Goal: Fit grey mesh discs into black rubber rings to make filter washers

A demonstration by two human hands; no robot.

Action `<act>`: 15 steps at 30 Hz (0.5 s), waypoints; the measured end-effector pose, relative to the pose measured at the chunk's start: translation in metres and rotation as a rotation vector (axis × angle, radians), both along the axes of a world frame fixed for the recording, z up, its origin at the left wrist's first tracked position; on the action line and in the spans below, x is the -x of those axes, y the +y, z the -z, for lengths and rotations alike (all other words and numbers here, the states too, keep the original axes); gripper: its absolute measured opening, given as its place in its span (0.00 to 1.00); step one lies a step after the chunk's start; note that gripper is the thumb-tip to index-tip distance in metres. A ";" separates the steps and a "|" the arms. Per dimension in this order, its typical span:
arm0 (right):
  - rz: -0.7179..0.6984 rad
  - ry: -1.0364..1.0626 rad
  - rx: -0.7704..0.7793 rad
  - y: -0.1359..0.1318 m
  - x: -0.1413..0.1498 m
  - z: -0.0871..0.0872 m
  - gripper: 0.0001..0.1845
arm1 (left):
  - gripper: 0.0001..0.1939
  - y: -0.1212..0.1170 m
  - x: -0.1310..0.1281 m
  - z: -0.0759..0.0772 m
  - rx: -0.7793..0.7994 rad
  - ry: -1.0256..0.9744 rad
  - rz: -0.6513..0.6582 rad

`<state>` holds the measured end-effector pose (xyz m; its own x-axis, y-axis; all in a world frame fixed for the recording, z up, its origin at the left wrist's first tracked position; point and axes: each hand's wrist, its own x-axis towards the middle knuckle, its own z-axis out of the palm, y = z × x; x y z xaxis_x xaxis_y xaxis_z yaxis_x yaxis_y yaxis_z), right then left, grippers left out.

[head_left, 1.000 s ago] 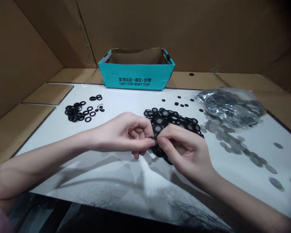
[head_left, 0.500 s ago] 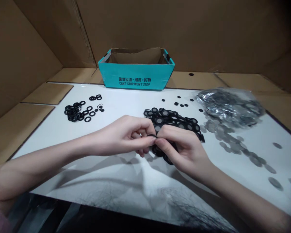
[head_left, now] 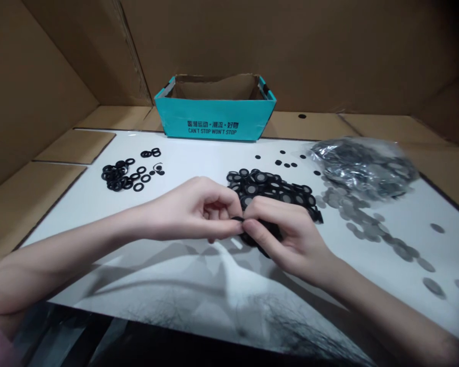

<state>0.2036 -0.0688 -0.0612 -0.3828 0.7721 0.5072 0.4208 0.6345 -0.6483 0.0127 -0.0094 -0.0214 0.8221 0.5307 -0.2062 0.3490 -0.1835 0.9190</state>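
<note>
My left hand [head_left: 208, 209] and my right hand [head_left: 286, 229] meet at the fingertips over the middle of the white table. Pinched between their thumbs and forefingers is a small black ring [head_left: 237, 218], mostly covered by the fingers. Whether a disc sits inside it I cannot tell. Just behind and under my right hand lies a pile of black rings with grey mesh centres [head_left: 271, 186]. Loose grey mesh discs [head_left: 367, 224] trail across the table to the right. On the left is a heap of plain black rings [head_left: 117, 176].
A turquoise cardboard box [head_left: 214, 114] stands at the back. A clear plastic bag of grey discs [head_left: 363, 165] lies at the right rear. Several small black dots [head_left: 286, 164] are scattered near it. Cardboard walls [head_left: 290, 56] surround the white table [head_left: 199, 285].
The small piece has been turned between my fingertips: first a greyish face showed, then a black rim, now a sliver of black. My hands shift only slightly; the piles stay put.
</note>
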 end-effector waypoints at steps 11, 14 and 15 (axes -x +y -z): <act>0.136 0.098 -0.054 -0.009 0.011 0.006 0.10 | 0.07 0.005 0.000 0.000 0.056 -0.023 0.033; 0.177 0.099 -0.072 -0.007 0.009 0.007 0.11 | 0.07 0.000 -0.001 0.002 0.003 -0.101 -0.067; 0.182 0.096 -0.071 -0.006 0.008 0.007 0.11 | 0.06 -0.002 -0.002 0.003 0.010 -0.124 -0.085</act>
<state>0.1953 -0.0746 -0.0678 -0.1877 0.7851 0.5903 0.4716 0.5992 -0.6470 0.0143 -0.0113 -0.0247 0.7940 0.5976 -0.1117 0.2465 -0.1486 0.9577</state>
